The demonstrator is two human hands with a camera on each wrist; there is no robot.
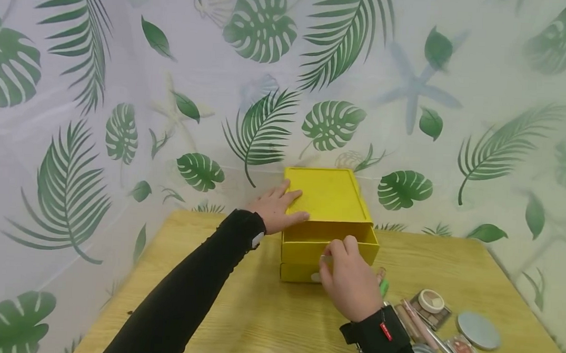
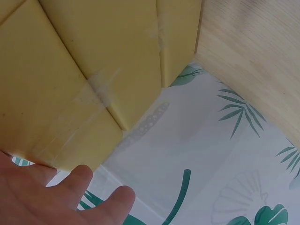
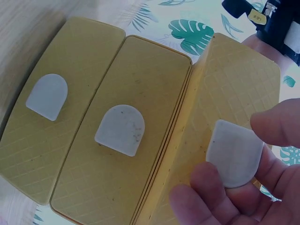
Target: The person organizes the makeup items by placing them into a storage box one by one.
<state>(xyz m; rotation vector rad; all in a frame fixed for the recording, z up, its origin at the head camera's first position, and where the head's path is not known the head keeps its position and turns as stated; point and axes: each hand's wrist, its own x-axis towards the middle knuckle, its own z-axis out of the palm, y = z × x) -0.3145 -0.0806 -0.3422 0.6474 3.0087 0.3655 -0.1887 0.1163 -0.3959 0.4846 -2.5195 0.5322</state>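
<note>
A small yellow drawer box (image 1: 327,194) stands at the back of the wooden table. Its top drawer (image 1: 301,252) is pulled partly out, and the part of its inside that shows looks bare. My right hand (image 1: 352,279) pinches the white tab (image 3: 234,152) on that drawer's front between thumb and fingers. Two lower drawers, each with a white tab of its own, a middle tab (image 3: 120,130) and a bottom tab (image 3: 48,97), are pushed in. On the box's upper left edge rests my left hand (image 1: 276,208), fingers spread and thumb over the top.
Makeup lies right of the box: an eyeshadow palette (image 1: 443,316) under a small round pot (image 1: 431,300), a pink tube (image 1: 419,323), a silver round compact (image 1: 478,330), a small clear case (image 1: 462,348) and a green-ended item (image 1: 384,287). A leaf-patterned cloth (image 1: 265,144) hangs behind.
</note>
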